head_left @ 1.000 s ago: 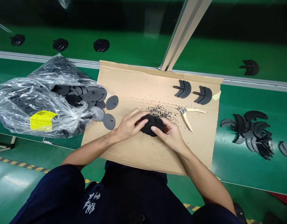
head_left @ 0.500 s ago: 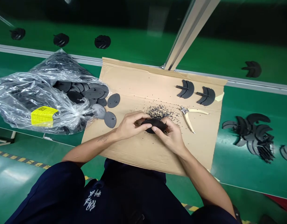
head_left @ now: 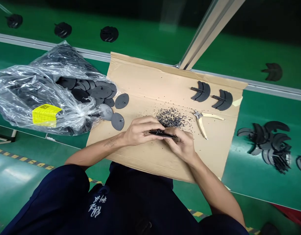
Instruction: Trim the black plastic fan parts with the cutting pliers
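Both hands hold one thin black plastic part [head_left: 162, 133], seen nearly edge-on, over the cardboard sheet [head_left: 140, 156]. My left hand [head_left: 143, 131] grips its left end between thumb and fingers. At its right end, my right hand [head_left: 181, 142] pinches it; the fingers cover much of the part. Just beyond the hands lies a scatter of small black plastic bits [head_left: 172, 117]. Nippers with cream handles [head_left: 201, 124] rest open to the right of the bits. Two black curved pieces with stems, a nearer one [head_left: 222, 100] and another [head_left: 201, 91], lie farther back on the cardboard.
At left, a clear plastic bag [head_left: 23, 98] with a yellow label spills black oval discs [head_left: 101, 91]. A pile of black curved parts [head_left: 268, 140] sits on the green table at right. A metal post [head_left: 209, 36] rises behind the cardboard.
The black part has been turned from showing its broad face to nearly edge-on. Both hands have shifted their grip on it. The camera view has moved slightly.
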Available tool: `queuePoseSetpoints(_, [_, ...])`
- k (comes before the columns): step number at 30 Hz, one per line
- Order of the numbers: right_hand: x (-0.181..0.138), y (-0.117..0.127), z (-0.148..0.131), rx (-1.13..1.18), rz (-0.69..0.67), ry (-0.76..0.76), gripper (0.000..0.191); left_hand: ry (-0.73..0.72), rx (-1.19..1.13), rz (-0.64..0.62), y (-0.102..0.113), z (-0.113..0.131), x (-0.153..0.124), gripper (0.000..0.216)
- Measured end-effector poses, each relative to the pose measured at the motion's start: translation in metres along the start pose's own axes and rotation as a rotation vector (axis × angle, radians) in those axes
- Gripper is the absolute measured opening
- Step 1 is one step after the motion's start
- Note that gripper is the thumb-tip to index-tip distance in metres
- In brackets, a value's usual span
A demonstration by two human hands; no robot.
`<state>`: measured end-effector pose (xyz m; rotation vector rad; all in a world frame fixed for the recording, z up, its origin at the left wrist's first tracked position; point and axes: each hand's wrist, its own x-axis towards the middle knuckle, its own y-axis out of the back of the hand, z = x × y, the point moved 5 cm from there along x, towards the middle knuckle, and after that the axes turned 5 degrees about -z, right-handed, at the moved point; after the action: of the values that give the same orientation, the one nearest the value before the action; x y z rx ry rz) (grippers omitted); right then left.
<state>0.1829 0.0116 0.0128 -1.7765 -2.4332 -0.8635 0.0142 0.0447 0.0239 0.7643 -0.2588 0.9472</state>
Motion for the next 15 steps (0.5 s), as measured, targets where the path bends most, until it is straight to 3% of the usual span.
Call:
queuePoseSetpoints(6, [-0.0025,-0.0041,-0.0006,-0.238,-0.092,0.07,0.003,-0.059,0.131,-0.054,-0.0041,0.0008,-0.0033,0.022])
queuePoseSetpoints(15, [-0.0047,-0.0055,-0.0034,-0.259,-0.104,0.161,0.006,-0.012,-0.042,-0.023,-0.0026,-0.0009,-0.0008,0.03])
